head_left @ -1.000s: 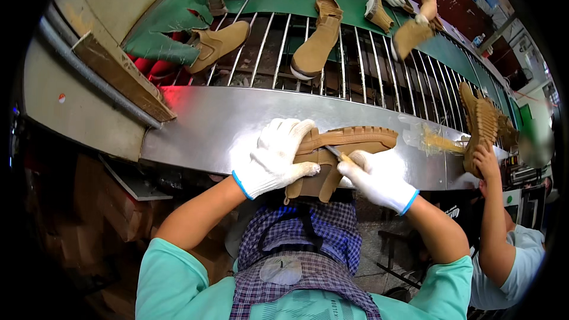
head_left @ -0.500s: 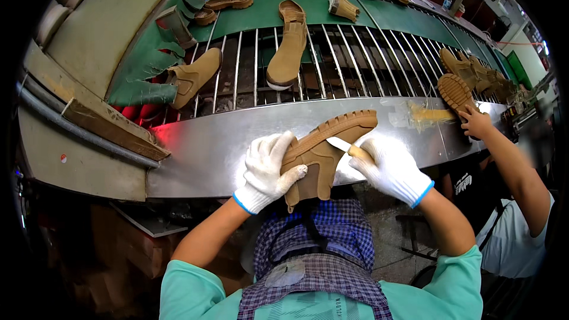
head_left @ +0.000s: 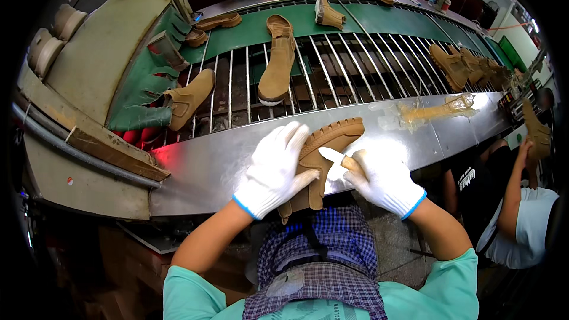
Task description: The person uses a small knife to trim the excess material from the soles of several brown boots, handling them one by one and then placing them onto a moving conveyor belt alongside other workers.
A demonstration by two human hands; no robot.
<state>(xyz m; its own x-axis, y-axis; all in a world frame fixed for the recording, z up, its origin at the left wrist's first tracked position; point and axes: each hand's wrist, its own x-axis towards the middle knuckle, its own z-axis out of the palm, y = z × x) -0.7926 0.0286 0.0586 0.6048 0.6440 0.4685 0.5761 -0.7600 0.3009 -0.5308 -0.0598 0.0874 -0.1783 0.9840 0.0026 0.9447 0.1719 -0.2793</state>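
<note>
Steel counter (head_left: 225, 163) runs across frame centre, glue smears at right. Behind it, roller rack of metal bars (head_left: 332, 74) and green belt (head_left: 379, 18) toward upper frame, tan boots (head_left: 277, 62) lying on both. Green housing (head_left: 139, 98) at left. I see my left hand (head_left: 274, 169), white-gloved, fingers spread flat, pressing tan boot (head_left: 317, 157) lying sole up at counter's near edge, frame centre. My right hand (head_left: 382, 181) closed around small brush (head_left: 338, 159) touching boot. Co-worker at right edge holds boot (head_left: 536, 133).
</note>
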